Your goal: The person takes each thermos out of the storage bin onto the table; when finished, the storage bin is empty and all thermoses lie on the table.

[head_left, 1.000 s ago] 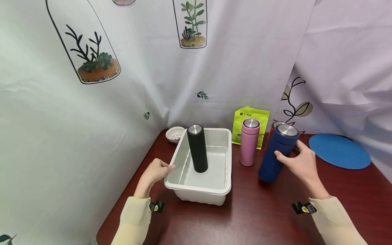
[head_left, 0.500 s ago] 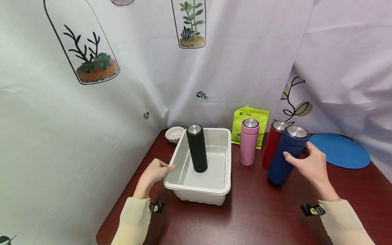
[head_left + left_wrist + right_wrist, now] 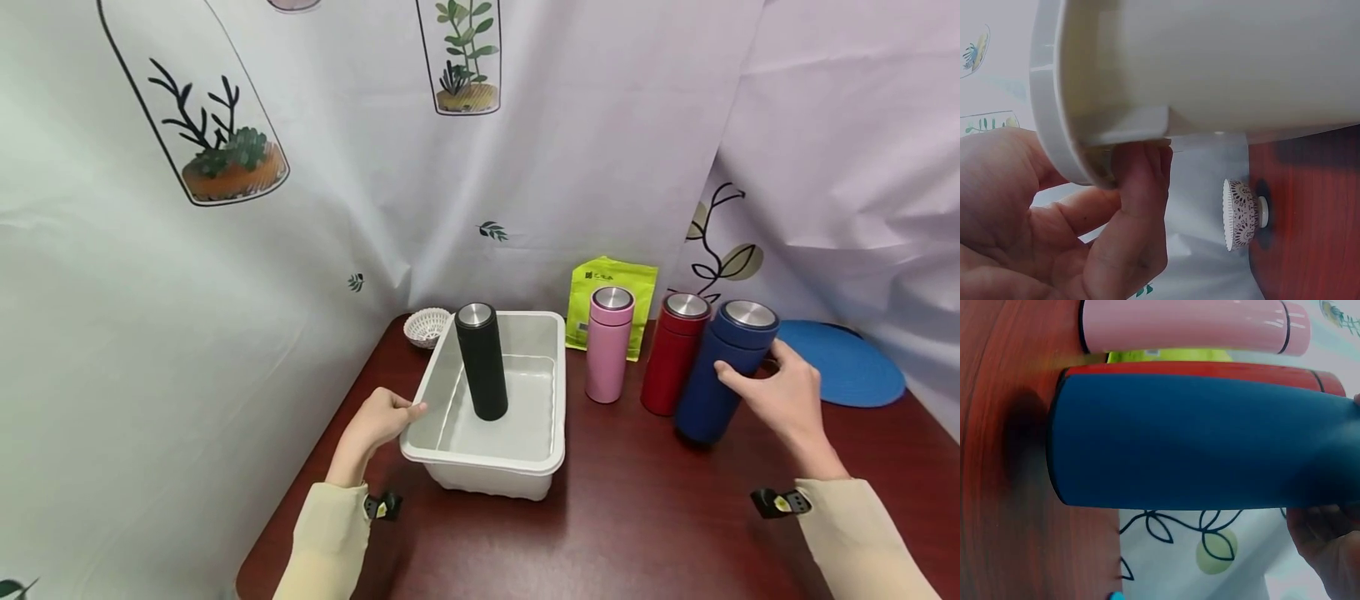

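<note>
Blue flask being set down beside the red one.
Right hand (image 3: pixel 783 392) wraps its grip round the blue flask (image 3: pixel 723 371), standing on the counter (image 3: pixel 637 517) touching the red flask (image 3: pixel 672 353); left hand (image 3: pixel 378 421) pinches the tub (image 3: pixel 551 454) rim. Next, I judge, calls for letting go cleanly without tipping it.

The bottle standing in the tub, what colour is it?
The bottle in the tub is black with a silver top, clearest in the head view.

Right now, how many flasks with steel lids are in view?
4. The black flask stands in the white tub. The pink flask, red flask and blue flask stand on the table, the blue one gripped by the right hand. None seems hidden.
</note>
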Motion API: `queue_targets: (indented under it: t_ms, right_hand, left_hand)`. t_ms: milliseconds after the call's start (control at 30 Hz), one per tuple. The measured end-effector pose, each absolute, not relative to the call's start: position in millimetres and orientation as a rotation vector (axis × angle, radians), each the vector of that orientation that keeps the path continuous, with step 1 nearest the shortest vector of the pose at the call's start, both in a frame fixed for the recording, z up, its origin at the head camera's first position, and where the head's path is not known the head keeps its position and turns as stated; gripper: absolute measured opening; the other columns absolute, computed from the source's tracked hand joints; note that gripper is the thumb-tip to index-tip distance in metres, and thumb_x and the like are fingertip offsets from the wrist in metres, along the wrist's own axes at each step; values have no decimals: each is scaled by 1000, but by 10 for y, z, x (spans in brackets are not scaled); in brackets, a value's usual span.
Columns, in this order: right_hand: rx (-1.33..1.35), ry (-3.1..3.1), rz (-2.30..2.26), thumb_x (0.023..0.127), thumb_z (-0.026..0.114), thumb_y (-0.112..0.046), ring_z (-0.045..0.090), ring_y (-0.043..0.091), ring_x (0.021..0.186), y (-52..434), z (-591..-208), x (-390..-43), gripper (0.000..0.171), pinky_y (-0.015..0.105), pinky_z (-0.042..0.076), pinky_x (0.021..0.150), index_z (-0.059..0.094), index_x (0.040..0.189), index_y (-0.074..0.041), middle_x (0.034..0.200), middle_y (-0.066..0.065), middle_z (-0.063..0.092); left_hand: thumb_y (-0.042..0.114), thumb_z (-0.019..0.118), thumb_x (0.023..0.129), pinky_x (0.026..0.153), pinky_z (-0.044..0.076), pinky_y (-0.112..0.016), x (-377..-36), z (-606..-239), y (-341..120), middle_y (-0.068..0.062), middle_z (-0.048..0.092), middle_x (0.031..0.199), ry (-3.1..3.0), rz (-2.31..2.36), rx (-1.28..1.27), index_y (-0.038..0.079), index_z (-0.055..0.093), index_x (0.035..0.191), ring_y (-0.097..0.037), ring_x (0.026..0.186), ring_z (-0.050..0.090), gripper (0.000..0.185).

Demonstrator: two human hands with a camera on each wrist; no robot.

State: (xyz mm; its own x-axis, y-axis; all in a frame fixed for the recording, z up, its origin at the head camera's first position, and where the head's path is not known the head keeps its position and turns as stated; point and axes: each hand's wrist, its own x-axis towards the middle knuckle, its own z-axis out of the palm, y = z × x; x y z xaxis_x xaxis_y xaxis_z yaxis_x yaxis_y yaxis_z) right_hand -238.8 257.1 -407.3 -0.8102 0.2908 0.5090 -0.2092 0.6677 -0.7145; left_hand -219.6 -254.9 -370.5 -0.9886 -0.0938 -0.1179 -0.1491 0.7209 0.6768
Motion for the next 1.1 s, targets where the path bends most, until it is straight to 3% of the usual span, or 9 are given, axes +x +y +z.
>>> queue_targets:
  t_ms: [67,367,700,833,967,1100]
  right_hand:
    - [-72,-2259,1075,77,82,-27,45,-19,79,2595,-4099,-2396,49,4,38,66,65,116,-4,94,-20,53]
    - [-138,-2248,1106,78,82,-27,40,-23,87,2686,-4212,-2442,49,-1,36,69,63,118,-5,101,-24,50]
    - [-221,-2197,1056,74,84,-25,38,-23,84,2821,-4248,-2547,49,8,32,72,67,116,-6,94,-33,46]
    - [-252,-2206,1049,75,83,-26,36,-23,84,2848,-4266,-2567,49,9,32,73,66,116,-6,98,-22,53]
    - [-295,-2239,1047,77,81,-29,35,-21,82,2882,-4268,-2568,48,11,32,71,65,115,-4,108,3,64]
    - [-267,-2307,1022,82,76,-33,52,6,90,2894,-4238,-2595,53,22,34,70,60,118,1,116,23,62]
  left_hand:
    - [23,69,90,63,47,-30,-2199,-3702,-2549,-16,72,89,2849,1124,-194,-7,75,94,-17,74,58,31]
    - [22,69,89,65,50,-31,-2179,-3724,-2558,-18,72,94,2832,1151,-204,-7,75,95,-17,77,61,30]
    - [24,69,90,66,48,-30,-2192,-3684,-2557,-17,73,93,2834,1135,-177,-6,76,93,-16,77,59,30]
    - [23,69,90,65,47,-29,-2193,-3694,-2557,-16,73,92,2833,1138,-199,-6,76,93,-16,75,59,29]
    - [22,69,89,63,46,-28,-2200,-3690,-2548,-14,72,87,2835,1138,-192,-6,76,91,-15,73,57,29]
    - [22,69,90,61,45,-28,-2200,-3691,-2548,-8,68,77,2825,1156,-194,-6,76,90,-15,69,54,29]
